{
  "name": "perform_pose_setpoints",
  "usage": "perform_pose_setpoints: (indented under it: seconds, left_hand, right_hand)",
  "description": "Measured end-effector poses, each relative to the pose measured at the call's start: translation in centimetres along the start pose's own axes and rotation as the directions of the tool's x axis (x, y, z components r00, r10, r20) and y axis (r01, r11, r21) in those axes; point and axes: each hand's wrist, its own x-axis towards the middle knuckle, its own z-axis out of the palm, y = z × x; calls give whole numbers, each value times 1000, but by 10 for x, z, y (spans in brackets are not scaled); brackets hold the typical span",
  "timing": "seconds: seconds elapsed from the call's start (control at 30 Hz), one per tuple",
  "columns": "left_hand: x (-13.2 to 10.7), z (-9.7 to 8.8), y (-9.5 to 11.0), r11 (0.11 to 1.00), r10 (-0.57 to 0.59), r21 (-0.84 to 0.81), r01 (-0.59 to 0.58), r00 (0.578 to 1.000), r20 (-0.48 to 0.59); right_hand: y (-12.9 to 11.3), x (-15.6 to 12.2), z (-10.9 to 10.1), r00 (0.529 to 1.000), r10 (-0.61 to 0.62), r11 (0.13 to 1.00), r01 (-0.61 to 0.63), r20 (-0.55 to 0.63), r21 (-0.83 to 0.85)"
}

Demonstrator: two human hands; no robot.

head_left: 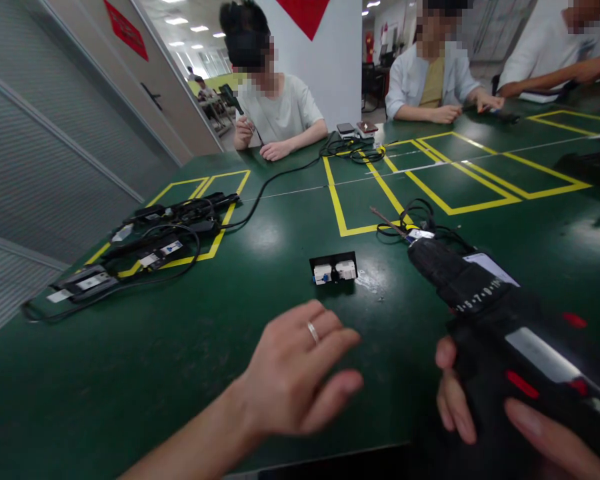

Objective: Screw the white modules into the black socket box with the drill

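Note:
My right hand (pixel 460 393) is wrapped round the grip of a black cordless drill (pixel 485 307) with red accents and a numbered collar. Its long thin bit (pixel 387 219) points away to the upper left, over the table. My left hand (pixel 300 373), with a ring on one finger, hovers over the near part of the table; its fingers are loosely bent, thumb apart from the index finger, and no object shows in it. Just beyond it, a small black plate (pixel 347 257) stands on edge with two white blocks (pixel 323 273) fixed to its near side.
The green table (pixel 260 313) carries yellow tape outlines (pixel 375 231). Several black devices with cables (pixel 180 227) lie at left; more cables (pixel 365 150) lie at the far middle. Behind the drill is a coiled cable (pixel 425 208). Across sit several people, one holding a dark tool (pixel 233 99).

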Motion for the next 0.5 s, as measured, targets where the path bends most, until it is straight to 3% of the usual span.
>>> perform_pose_setpoints:
  seconds: [0.1, 0.2, 0.3, 0.5]
  left_hand:
    - [-9, 3, -65, 986, -111, 111, 121, 989, -93]
    - [-15, 21, -106, 956, -200, 185, 227, 967, -156]
    - [-15, 34, -115, 948, -240, 178, 265, 960, -147]
    - [-8, 37, -113, 968, -182, 170, 183, 983, -22]
  right_hand:
    - [4, 12, 2, 999, -17, 995, 22, -47, 96]
    - [8, 19, 2, 999, -2, 992, 8, -49, 126]
    - [12, 18, -1, 999, 17, 990, -12, -33, 144]
    - [15, 14, -4, 992, 112, 988, -118, 67, 101]
